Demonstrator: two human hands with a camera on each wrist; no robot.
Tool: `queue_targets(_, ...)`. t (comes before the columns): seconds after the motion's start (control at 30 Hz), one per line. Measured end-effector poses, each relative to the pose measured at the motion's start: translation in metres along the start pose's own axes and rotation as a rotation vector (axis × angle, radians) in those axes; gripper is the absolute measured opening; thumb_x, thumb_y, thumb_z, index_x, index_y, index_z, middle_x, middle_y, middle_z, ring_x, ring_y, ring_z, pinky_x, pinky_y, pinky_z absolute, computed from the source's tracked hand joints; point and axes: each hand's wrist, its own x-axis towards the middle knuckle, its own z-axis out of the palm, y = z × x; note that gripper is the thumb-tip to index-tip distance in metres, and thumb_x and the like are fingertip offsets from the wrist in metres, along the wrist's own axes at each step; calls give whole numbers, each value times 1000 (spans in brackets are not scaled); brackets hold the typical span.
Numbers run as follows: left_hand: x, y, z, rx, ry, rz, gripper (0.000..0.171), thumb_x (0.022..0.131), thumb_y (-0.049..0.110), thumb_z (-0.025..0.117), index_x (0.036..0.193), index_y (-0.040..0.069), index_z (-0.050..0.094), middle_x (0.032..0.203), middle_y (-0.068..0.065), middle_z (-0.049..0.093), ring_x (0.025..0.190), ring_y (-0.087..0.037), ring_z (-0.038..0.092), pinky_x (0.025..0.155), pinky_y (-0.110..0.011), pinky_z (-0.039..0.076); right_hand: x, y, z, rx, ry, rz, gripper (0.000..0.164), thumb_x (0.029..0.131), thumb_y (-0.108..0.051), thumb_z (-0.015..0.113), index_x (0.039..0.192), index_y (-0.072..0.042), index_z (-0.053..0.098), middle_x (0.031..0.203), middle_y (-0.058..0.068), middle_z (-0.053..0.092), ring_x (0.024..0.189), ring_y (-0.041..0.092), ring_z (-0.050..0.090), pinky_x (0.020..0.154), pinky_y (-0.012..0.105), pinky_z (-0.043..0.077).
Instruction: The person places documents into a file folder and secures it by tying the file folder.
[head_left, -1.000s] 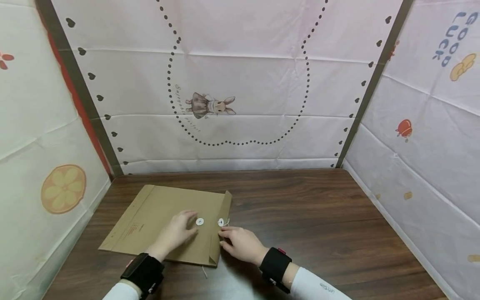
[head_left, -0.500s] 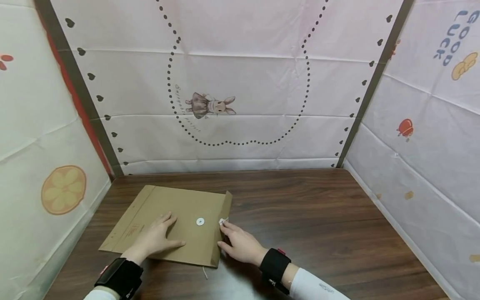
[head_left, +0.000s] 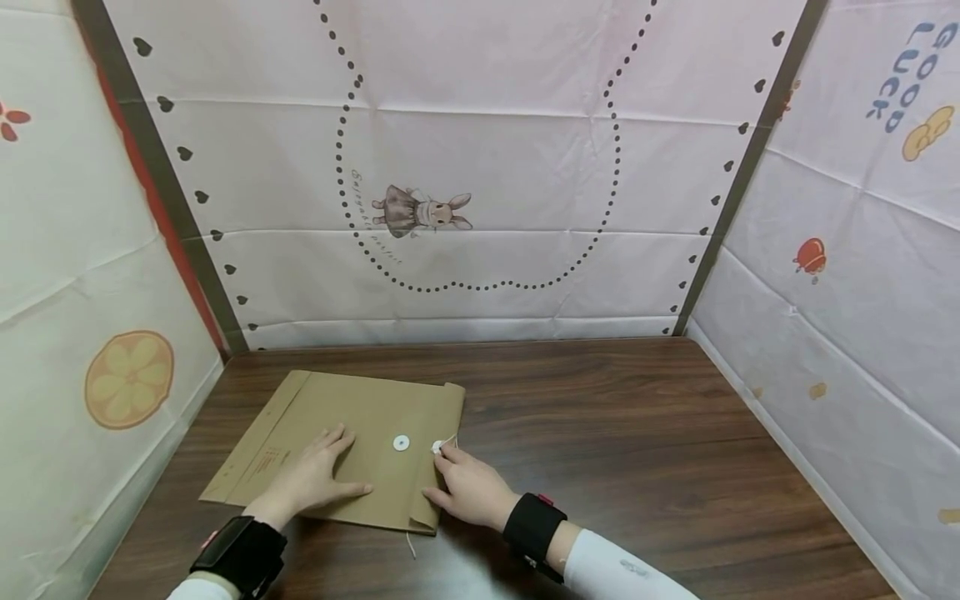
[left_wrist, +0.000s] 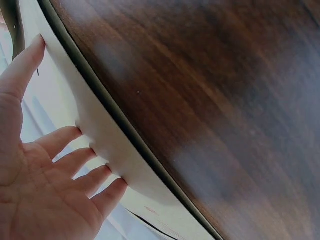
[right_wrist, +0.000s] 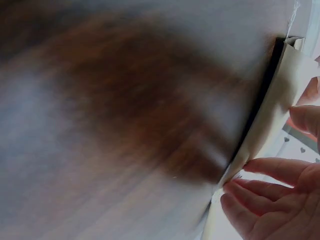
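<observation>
A brown kraft paper file envelope (head_left: 360, 408) lies flat on the table, its flap (head_left: 444, 408) at the right end folded over toward the body. My left hand (head_left: 306, 479) rests on the envelope with thumb and fingers spread; its fingertips touch the paper in the left wrist view. With fairly straight fingers, my right hand (head_left: 474, 492) presses the flap beside its white button (head_left: 437, 447), the thumb lower along the flap. A second white button (head_left: 401, 443) sits on the body, between the hands. My fingers partly cover the flap button.
A thin white string (head_left: 411, 546) pokes out below the envelope's near edge. The dark wooden table (head_left: 600, 450) extends to the right. Printed white cloth walls (head_left: 525, 192) enclose the back and both sides.
My left hand has moved left from near the body button and spread on the envelope. My right hand has shifted slightly left, and the raised flap now lies flatter.
</observation>
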Motion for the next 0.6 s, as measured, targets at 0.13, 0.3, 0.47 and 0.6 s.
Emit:
queue_targets(0.13,0,1,0,14,3,4,99,75,53,85,144,-9,50,154,-39,39,141,-62,37,111,-71,38,1,0,0,25,-13,25,60,104,-46,56,145,-3,56,154,14,54,140,24,57,111,31,51)
queue_targets(0.3,-1,7,1,47,-3,-9,100,76,56,84,144,-9,51,154,-39,40,141,-62,38,110,-71,39,0,3,-4,136,-17,65,59,104,-44,56,146,-2,55,156,15,52,140,26,57,111,36,52)
queue_targets(0.47,0,16,3,68,-4,-52,101,76,59,83,144,-9,51,153,-39,41,141,-61,39,111,-70,40,-3,1,-5,150,51,89,58,102,-44,60,142,-2,58,152,16,56,136,27,61,104,37,56)
queue_targets(0.6,2,22,4,75,-13,-86,101,77,59,82,145,-8,50,154,-39,39,142,-61,38,111,-69,39,-6,-7,-6,97,107,49,51,100,-38,66,137,-3,63,148,17,60,131,28,65,100,35,58)
